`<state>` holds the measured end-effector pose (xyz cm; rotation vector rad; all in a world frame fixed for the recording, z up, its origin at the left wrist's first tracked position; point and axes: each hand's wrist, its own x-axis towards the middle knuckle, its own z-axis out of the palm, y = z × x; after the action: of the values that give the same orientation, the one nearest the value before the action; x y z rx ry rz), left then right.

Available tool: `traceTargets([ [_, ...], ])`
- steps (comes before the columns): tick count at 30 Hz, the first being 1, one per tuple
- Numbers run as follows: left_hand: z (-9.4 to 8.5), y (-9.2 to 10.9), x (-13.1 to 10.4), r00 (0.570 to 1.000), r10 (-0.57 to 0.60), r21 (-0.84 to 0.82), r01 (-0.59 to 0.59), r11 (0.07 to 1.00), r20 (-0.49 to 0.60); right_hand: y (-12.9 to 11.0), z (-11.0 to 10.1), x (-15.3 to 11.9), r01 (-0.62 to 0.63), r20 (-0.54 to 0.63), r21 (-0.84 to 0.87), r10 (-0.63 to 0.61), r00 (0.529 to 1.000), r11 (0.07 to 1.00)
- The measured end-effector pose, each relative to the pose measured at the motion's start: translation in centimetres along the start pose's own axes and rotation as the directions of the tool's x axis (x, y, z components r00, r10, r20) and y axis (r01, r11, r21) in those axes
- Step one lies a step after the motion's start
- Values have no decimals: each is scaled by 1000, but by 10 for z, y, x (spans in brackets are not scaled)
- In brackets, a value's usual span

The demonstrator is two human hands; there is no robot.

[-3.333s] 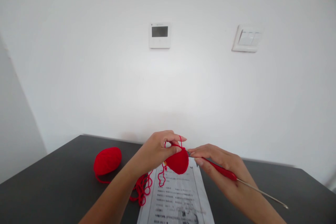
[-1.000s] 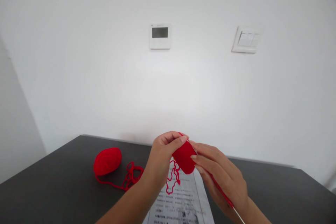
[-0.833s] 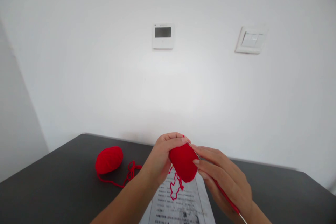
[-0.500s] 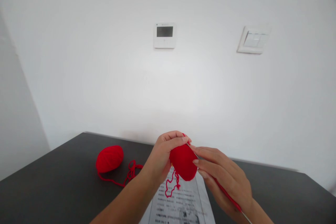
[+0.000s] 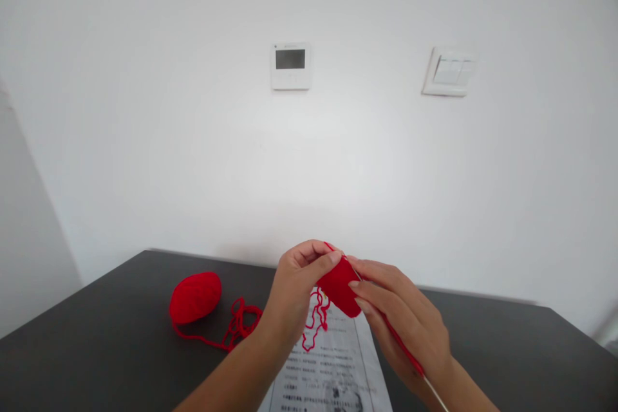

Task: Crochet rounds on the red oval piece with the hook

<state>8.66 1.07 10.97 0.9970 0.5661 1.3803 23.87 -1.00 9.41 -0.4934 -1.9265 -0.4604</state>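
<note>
A small red knitted piece is held up between my two hands above a printed sheet. My left hand is closed, pinching its upper edge between thumb and fingers. On the right, my right hand grips a thin knitting needle; its fingertips also touch the knitting's right side. Red yarn runs along the needle below the palm. The needle's upper end lies near my left fingertips, partly hidden. Loose red strands dangle below the knitting.
A red yarn ball lies on the dark table at the left, its loose yarn tangled beside my left forearm. Under my hands is the printed sheet. A thermostat panel and light switch are on the white wall.
Both hands and the knitting have shifted slightly left in view, and the knitting is turned so less of its face shows. The wall fittings have shifted left too.
</note>
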Motion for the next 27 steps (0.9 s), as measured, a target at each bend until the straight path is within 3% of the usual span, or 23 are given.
traceTargets([
  [4,-2,4,1,984,-160,-84,166,983,73,1,-2,0,26,18,15,-26,1000,1000],
  [8,-9,8,6,962,-234,-96,249,964,139,0,-5,2,45,70,110,-53,996,993],
  [13,-17,8,11,883,-387,-44,412,910,264,-2,-11,8,-59,139,234,26,990,971],
  [21,-22,18,7,933,-250,125,224,967,258,3,-13,14,-56,138,260,21,990,964],
  [27,-21,21,4,906,-277,221,213,952,321,5,-10,14,-34,145,268,-5,989,963],
])
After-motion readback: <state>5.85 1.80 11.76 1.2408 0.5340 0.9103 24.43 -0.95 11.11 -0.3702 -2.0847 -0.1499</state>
